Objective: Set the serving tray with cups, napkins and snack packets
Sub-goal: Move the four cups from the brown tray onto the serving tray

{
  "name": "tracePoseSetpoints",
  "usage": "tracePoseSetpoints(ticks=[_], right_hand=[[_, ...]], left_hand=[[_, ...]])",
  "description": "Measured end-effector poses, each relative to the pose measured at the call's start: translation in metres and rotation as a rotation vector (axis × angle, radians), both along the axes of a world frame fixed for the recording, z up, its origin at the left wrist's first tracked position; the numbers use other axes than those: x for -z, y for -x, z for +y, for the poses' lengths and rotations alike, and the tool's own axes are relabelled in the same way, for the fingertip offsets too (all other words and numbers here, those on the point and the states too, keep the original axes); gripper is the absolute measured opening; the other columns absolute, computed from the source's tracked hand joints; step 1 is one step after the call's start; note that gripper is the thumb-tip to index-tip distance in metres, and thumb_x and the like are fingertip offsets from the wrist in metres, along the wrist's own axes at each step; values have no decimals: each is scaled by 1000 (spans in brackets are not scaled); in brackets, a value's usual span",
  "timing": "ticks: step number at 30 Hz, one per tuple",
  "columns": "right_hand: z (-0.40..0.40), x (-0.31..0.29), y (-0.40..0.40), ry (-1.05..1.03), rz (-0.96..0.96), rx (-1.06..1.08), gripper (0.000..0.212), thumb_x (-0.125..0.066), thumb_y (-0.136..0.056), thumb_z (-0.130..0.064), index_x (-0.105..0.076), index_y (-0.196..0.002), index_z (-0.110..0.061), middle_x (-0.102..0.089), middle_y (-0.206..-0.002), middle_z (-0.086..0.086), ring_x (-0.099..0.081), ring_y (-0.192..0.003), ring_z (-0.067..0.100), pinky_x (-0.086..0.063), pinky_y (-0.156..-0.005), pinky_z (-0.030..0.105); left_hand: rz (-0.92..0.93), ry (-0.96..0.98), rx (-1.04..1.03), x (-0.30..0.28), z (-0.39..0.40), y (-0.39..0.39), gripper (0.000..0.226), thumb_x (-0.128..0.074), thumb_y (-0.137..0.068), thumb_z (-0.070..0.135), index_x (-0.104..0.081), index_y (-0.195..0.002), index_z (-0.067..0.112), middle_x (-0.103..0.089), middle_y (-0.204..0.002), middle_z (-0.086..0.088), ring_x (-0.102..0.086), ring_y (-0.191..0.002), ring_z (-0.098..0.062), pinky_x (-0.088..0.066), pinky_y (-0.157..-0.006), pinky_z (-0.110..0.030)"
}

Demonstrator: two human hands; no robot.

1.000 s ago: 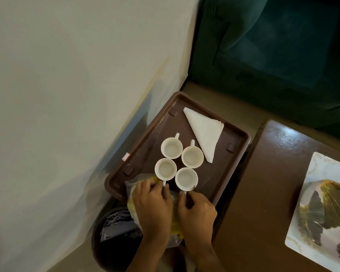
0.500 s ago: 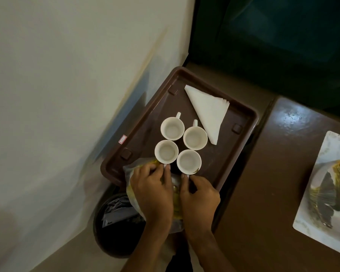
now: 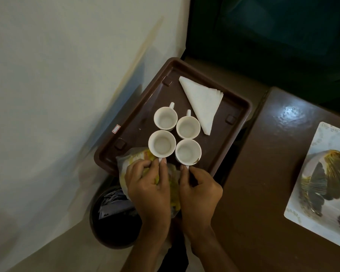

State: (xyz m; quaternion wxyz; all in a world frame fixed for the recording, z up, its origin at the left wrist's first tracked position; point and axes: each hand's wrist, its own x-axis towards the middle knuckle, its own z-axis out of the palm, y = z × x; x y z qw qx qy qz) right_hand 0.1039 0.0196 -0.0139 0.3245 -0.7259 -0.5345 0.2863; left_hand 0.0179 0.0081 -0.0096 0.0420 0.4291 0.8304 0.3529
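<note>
A brown serving tray (image 3: 145,107) holds several white cups in a tight cluster and a stack of white napkins (image 3: 202,103) folded into a triangle at its far end. My left hand (image 3: 147,189) pinches the handle of the near-left cup (image 3: 162,144). My right hand (image 3: 200,191) pinches the handle of the near-right cup (image 3: 187,152). A yellowish snack packet (image 3: 133,157) lies on the tray's near end, mostly hidden under both hands.
A dark round bin (image 3: 110,222) with papers in it stands below the tray's near end. A pale wall (image 3: 67,75) is on the left. To the right, a dark wooden table (image 3: 263,173) carries a white square plate (image 3: 322,144). A green seat (image 3: 263,36) is behind.
The view has shifted a little. My fingertips have moved up from the snack packet and closed on the handles of the two near cups. The cups and napkins keep their layout.
</note>
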Motion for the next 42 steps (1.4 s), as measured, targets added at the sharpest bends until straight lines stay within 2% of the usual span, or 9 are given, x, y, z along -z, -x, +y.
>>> tracePoseSetpoints(ticks=[2, 4, 7, 15, 17, 21, 28, 33, 42], right_hand=[[-1, -8, -7, -15, 26, 2, 25, -75, -94, -13, -73, -69, -13, -64, -61, -6, -54, -53, 5, -39, -53, 14], [-2, -17, -15, -35, 51, 10, 25, -73, -95, -13, -74, -70, -13, -63, -61, -7, -53, -54, 2, -37, -54, 11], [-4, -31, -34, -64, 97, 19, 19, -73, -95, -12, -78, -77, -14, -69, -67, -5, -61, -58, 6, -48, -55, 22], [-8, -38, -116, -76, 61, 73, 22, -73, -96, -10, -75, -74, -12, -68, -66, -4, -59, -58, 6, -42, -57, 11], [-12, -37, -142, -91, 46, 106, 18, -74, -95, -9, -77, -77, -11, -70, -68, -4, -60, -60, 4, -41, -61, 7], [-20, -33, -194, -81, -12, 164, 21, -75, -94, -12, -74, -74, -11, -67, -64, -2, -59, -57, 12, -44, -56, 24], [-41, -25, -281, -51, -53, 286, 19, -74, -95, -16, -75, -77, -13, -69, -67, -2, -62, -60, 14, -48, -59, 29], [-58, -17, -333, -27, -83, 361, 17, -74, -95, -16, -77, -78, -13, -70, -67, -3, -59, -59, 10, -37, -62, 7], [-84, 1, -408, -38, -146, 482, 23, -76, -94, -12, -72, -71, -9, -64, -60, 1, -55, -53, 17, -44, -55, 29]], left_hand=[[-47, -25, -10, -11, -3, -11, 14, -76, -97, 12, -82, -97, 0, -70, -88, -8, -64, -82, -19, -58, -78, -31], [-100, -49, -24, -23, -6, -23, 13, -76, -97, 10, -81, -95, -2, -69, -88, -8, -61, -80, -12, -51, -80, -12], [-107, -55, -17, -33, -9, -44, 13, -77, -96, 8, -80, -91, -3, -67, -84, -8, -56, -76, -7, -44, -78, -4], [-168, -45, 35, -38, -11, -123, 12, -77, -96, 7, -80, -90, -3, -63, -79, -5, -57, -68, -16, -45, -66, -15], [-185, -28, 60, -38, -13, -149, 12, -77, -96, 8, -81, -90, -2, -63, -79, -5, -57, -68, -15, -44, -67, -12], [-185, -26, 123, -34, -19, -201, 8, -78, -94, 4, -81, -89, -1, -61, -78, -4, -50, -70, -6, -40, -71, -3], [-229, 44, 253, -24, -38, -288, 9, -76, -96, 8, -81, -95, 1, -60, -83, 1, -54, -73, -6, -42, -68, -4], [-238, 75, 323, -12, -47, -338, 10, -76, -96, 8, -80, -93, -1, -61, -82, -1, -53, -72, -7, -42, -66, -3], [-255, 101, 439, 6, -62, -410, 8, -78, -95, 7, -81, -95, 0, -63, -84, -3, -61, -70, -11, -47, -71, -9]])
